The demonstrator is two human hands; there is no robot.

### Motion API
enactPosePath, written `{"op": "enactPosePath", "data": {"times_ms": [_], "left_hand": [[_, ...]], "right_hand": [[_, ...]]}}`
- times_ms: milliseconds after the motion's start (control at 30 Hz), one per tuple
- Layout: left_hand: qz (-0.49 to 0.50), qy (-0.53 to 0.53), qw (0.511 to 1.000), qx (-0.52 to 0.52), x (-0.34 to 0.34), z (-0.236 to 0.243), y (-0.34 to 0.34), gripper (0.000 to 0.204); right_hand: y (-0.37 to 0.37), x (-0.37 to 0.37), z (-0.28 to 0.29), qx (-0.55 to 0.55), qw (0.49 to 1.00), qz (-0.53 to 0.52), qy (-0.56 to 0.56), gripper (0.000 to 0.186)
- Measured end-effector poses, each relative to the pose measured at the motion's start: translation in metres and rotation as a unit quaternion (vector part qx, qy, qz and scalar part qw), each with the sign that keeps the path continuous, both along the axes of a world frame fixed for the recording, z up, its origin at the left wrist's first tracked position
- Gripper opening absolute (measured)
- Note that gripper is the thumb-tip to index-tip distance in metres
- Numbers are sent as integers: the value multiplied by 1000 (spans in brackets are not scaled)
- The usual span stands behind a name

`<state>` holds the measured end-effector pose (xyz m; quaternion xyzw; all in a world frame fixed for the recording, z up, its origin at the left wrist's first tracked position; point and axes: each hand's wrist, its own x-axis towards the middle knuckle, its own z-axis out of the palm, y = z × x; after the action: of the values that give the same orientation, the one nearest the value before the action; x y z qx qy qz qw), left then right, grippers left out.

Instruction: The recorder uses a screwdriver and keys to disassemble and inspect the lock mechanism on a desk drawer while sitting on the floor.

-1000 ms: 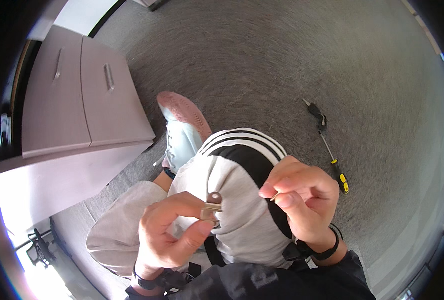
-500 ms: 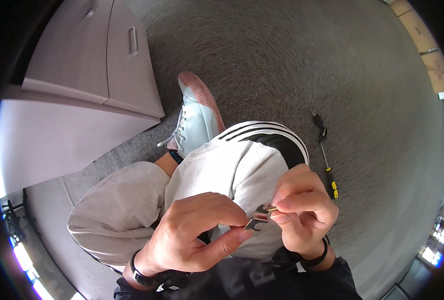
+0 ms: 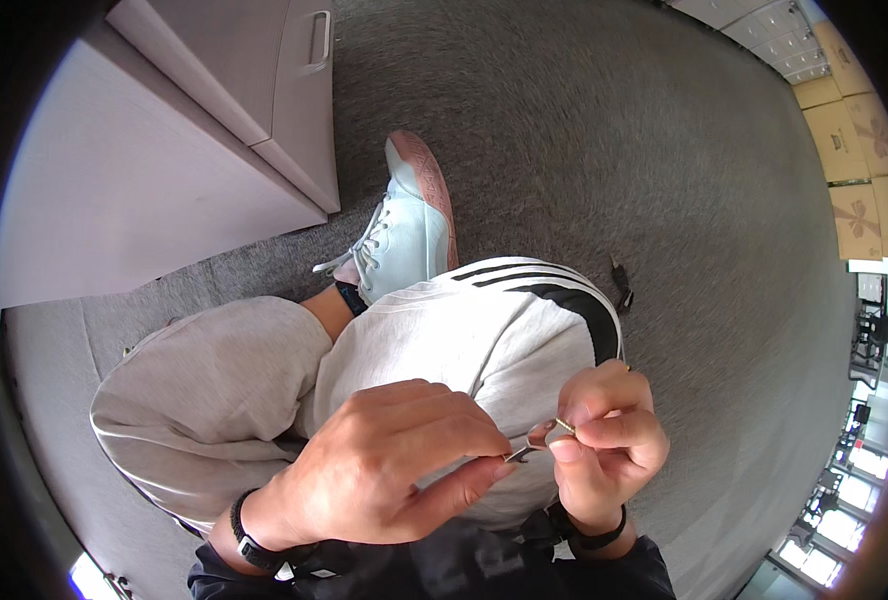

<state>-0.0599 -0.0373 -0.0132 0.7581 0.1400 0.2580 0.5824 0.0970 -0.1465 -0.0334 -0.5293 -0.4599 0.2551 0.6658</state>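
Observation:
My left hand (image 3: 394, 462) pinches a small shiny metal bracket (image 3: 539, 438) between thumb and forefinger. Facing it, my right hand (image 3: 612, 440) grips a thin brass-coloured screw (image 3: 565, 426) with thumb and fingertips. The screw's tip is right at the bracket; whether it sits in a hole there is too small to tell. Both hands are above my leg in pale trousers (image 3: 394, 340). Dark bands circle both wrists.
A pale cabinet (image 3: 164, 180) stands at the left, near my light blue shoe (image 3: 404, 235). On the grey carpet (image 3: 724, 300) beyond my right knee lies a small black tool (image 3: 620, 284), partly hidden. Cardboard boxes (image 3: 844, 140) are stacked at the far right.
The view has shifted, showing more boxes and cabinets at right. The yellow-handled screwdriver on the carpet is now hidden behind my leg and right hand. The bracket and screw have tilted slightly.

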Motion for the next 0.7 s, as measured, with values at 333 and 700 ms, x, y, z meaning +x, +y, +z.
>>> {"op": "enactPosePath", "data": {"times_ms": [333,700], "left_hand": [[8,6,1000,-16,-4,-1,1,15],[19,8,1000,22,-5,-6,0,13]], "right_hand": [[2,3,-1,14,998,50,-32,22],[2,3,-2,-52,985,111,120,34]]}}
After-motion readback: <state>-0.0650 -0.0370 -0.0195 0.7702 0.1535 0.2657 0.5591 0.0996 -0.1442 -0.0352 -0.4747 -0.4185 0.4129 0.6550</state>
